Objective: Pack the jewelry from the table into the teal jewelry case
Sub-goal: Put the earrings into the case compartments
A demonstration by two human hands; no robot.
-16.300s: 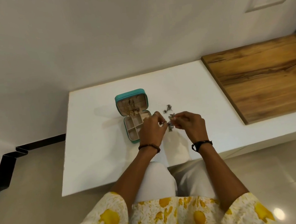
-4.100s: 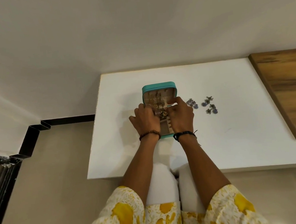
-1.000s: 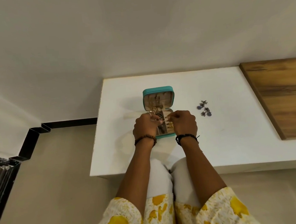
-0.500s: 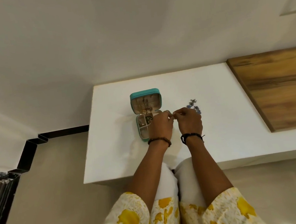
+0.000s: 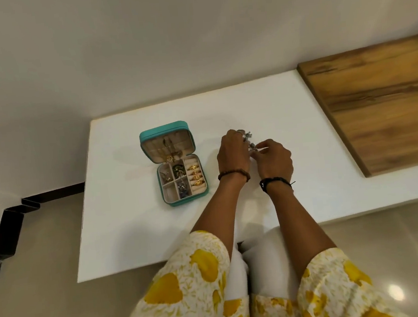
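White table (image 5: 138,233) | one open teal case (image 5: 175,164) (four gold rings (image 5: 195,174)) | left hand (image 5: 233,153), right hand (image 5: 275,160) pinching earrings (image 5: 250,141)

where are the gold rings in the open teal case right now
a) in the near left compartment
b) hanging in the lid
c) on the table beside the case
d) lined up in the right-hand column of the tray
d: the gold rings sit one behind the other in the right-hand column of the teal case, while the lid holds hanging chains instead.
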